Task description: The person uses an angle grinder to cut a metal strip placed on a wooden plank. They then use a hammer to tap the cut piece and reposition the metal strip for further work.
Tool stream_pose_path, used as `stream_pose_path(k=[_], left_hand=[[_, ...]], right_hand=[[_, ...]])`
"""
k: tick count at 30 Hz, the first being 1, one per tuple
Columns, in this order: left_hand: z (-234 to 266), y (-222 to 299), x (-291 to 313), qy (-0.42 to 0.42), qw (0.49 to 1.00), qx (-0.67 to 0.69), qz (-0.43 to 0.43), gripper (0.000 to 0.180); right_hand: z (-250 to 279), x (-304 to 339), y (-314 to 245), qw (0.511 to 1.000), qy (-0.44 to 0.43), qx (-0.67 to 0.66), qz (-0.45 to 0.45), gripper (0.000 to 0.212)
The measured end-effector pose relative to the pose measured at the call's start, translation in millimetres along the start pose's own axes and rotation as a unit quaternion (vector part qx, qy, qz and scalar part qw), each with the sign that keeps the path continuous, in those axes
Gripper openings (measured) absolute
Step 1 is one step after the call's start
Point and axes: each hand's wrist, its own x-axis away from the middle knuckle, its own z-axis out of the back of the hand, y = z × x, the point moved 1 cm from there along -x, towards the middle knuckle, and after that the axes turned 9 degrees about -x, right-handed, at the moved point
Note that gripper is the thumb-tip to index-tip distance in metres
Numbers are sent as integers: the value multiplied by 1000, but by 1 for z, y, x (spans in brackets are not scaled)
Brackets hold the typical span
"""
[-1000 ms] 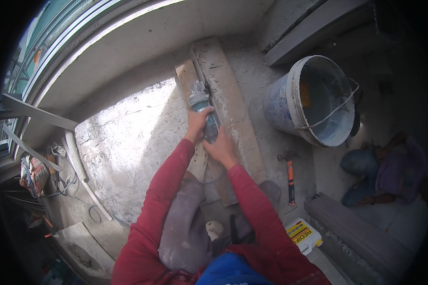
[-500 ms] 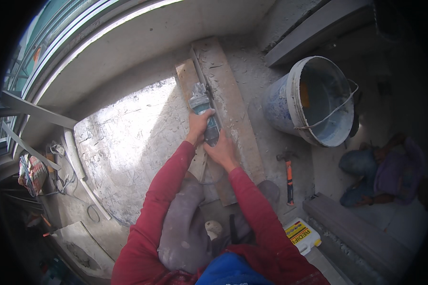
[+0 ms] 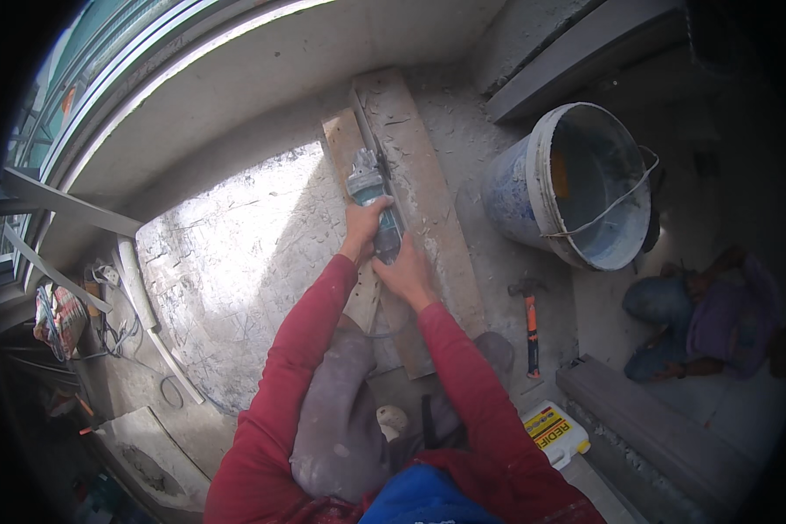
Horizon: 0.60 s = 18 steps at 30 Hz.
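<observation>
With both hands I hold an angle grinder point(image 3: 368, 181), its metal head pointing away from me. My left hand point(image 3: 367, 225) wraps round the front of its body, and my right hand point(image 3: 406, 269) grips the rear end. The grinder lies along a narrow grey strip point(image 3: 363, 120) that runs between a short wooden board point(image 3: 344, 135) and a longer, wider plank point(image 3: 428, 188). Whether its disc touches the strip is hard to make out. Chips and dust are scattered over the plank.
A tilted bucket point(image 3: 506, 194) with a wire handle stands at the right. Nearer lie a hammer point(image 3: 531, 325) and a white-yellow case point(image 3: 561, 432). Another person point(image 3: 716, 314) sits far right. Cables point(image 3: 118, 327) and pale strips point(image 3: 138, 279) lie left.
The grinder has shifted very slightly away from me along the strip, with both hands still on it. The person at the right has moved an arm a little.
</observation>
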Motion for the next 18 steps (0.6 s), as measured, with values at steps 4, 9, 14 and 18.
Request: stream_pose_path(k=[4,9,14,18], left_hand=[[0,-3,2,-1,1000,-12,-18,37],[0,-7,5,4,999,-27,-19,38],[0,-7,15,-3,1000,-23,-17,38],[1,-7,18,-6,1000,-23,-17,38]], right_hand=[[-1,2,3,1000,1,-14,7,64],[0,9,5,999,10,-26,18,65],[1,14,7,1000,-4,-28,-1,73],[-1,17,9,1000,16,-19,17,68]])
